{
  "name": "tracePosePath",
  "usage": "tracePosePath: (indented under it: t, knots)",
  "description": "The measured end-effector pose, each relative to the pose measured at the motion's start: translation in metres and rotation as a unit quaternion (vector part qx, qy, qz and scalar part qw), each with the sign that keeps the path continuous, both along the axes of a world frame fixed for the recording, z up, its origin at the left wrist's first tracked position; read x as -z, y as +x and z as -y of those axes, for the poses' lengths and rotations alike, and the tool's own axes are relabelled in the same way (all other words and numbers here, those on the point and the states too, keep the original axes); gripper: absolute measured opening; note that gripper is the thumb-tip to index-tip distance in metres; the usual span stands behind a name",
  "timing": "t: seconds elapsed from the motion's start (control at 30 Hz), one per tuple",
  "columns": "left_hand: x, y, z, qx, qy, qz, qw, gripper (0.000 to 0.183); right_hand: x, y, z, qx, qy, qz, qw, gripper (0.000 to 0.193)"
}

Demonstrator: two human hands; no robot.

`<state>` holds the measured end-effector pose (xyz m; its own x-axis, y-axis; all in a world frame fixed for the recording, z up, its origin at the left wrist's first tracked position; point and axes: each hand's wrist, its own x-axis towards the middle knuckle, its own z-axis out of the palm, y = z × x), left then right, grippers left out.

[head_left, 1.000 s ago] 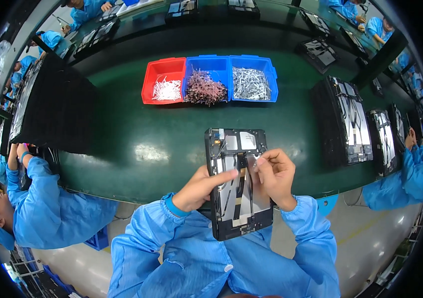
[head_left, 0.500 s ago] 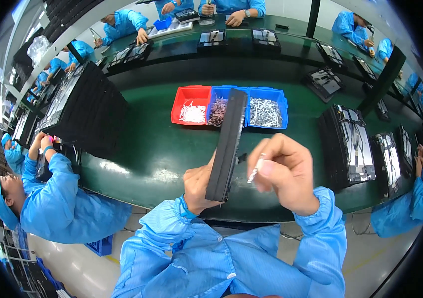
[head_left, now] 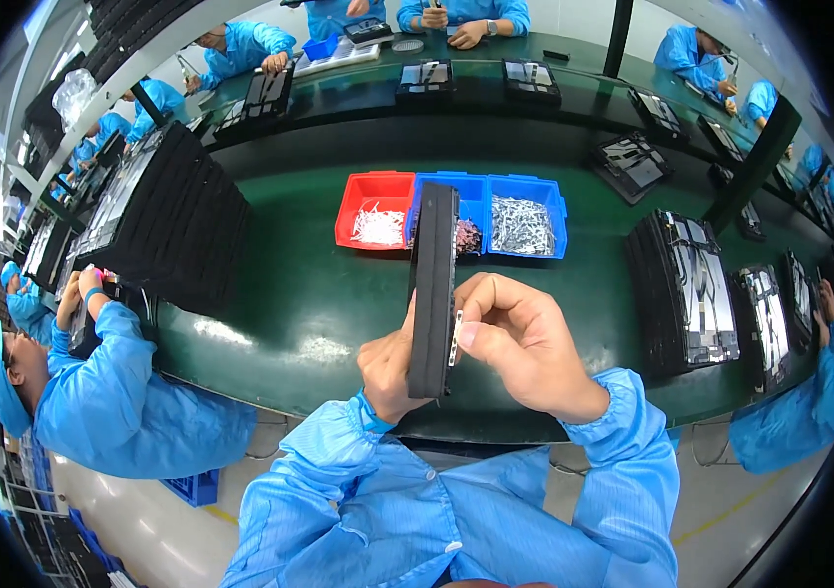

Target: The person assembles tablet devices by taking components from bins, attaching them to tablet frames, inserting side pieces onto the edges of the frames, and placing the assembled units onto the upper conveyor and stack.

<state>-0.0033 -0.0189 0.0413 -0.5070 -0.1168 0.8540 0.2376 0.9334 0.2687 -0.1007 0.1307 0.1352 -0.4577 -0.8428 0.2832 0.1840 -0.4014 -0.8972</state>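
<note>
My left hand (head_left: 390,368) grips a black rectangular tray (head_left: 434,294) stood on edge, so mostly its narrow side faces me and its inner face is hidden. Between the thumb and fingers of my right hand (head_left: 520,338) is a small white strip with dark spots (head_left: 456,338), held upright against or very close to the tray's right side; I cannot tell whether they touch. Beyond the tray, a red bin (head_left: 375,184) holds white strips. A middle blue bin (head_left: 471,186), partly hidden by the tray, has reddish-brown pieces, and the right blue bin (head_left: 552,220) has silvery ones.
A tall stack of black trays (head_left: 177,211) stands at the left of the green table (head_left: 309,323). More stacked trays (head_left: 701,294) with silvery device parts are at the right. A seated co-worker (head_left: 113,392) is at left; others work across the table.
My right hand has moved left, bringing the strip to the tray's side. The tray has turned from a slant to nearly upright.
</note>
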Motion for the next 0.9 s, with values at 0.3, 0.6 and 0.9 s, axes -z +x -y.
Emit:
tracePosePath:
  t: [0.3, 0.6, 0.9]
  knots:
    - [0.001, -0.001, -0.002, -0.001, 0.003, -0.002, 1.0, 0.067, 0.002, -0.002, -0.001, -0.009, -0.004, 0.002, 1.0, 0.005]
    - [-0.004, -0.002, -0.009, -0.009, 0.047, -0.008, 0.999, 0.009, 0.004, 0.001, -0.003, 0.006, -0.005, 0.001, 1.0, 0.005]
    - [0.002, 0.001, -0.004, -0.001, -0.014, 0.006, 1.0, 0.067, 0.005, 0.002, -0.003, 0.014, -0.009, 0.015, 1.0, 0.006]
